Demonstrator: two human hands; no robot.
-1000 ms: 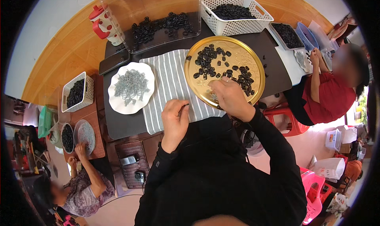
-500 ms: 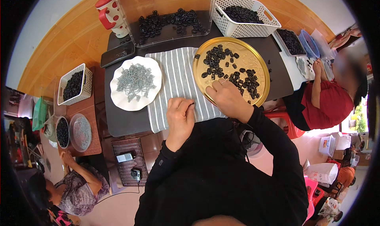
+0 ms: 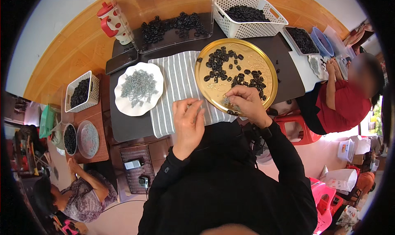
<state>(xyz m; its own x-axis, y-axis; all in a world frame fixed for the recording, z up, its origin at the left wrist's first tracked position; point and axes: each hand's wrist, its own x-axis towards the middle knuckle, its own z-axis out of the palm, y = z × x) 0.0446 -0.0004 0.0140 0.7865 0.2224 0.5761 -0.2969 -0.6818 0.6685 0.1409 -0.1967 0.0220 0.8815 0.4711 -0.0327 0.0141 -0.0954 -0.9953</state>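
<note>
My left hand (image 3: 188, 126) is raised over the front of the grey-and-white striped cloth (image 3: 175, 80), its thumb and fingers apart with nothing visible between them. Over the near rim of the round gold tray (image 3: 247, 45), my right hand (image 3: 250, 105) pinches thumb and fingers together; whatever they hold is too small to make out. Small black oval pieces with holes (image 3: 218, 64) lie loose in the tray, and a few more black pieces (image 3: 232, 112) sit at its near rim beneath my right hand. A white scalloped plate (image 3: 123, 108) of small silvery metal pieces (image 3: 139, 86) stands left of the cloth.
Behind the cloth stands a clear bin (image 3: 175, 41) of black pieces; a white basket (image 3: 251, 28) holds more. A phone (image 3: 122, 61) and a dotted tumbler (image 3: 115, 25) are at back left. People sit at left (image 3: 88, 194) and right (image 3: 341, 99). A red stool (image 3: 294, 128) stands at right.
My left fingers have spread, and the small dark piece at their tips no longer shows there. My right hand has moved slightly right and down, baring black pieces near the tray's rim.
</note>
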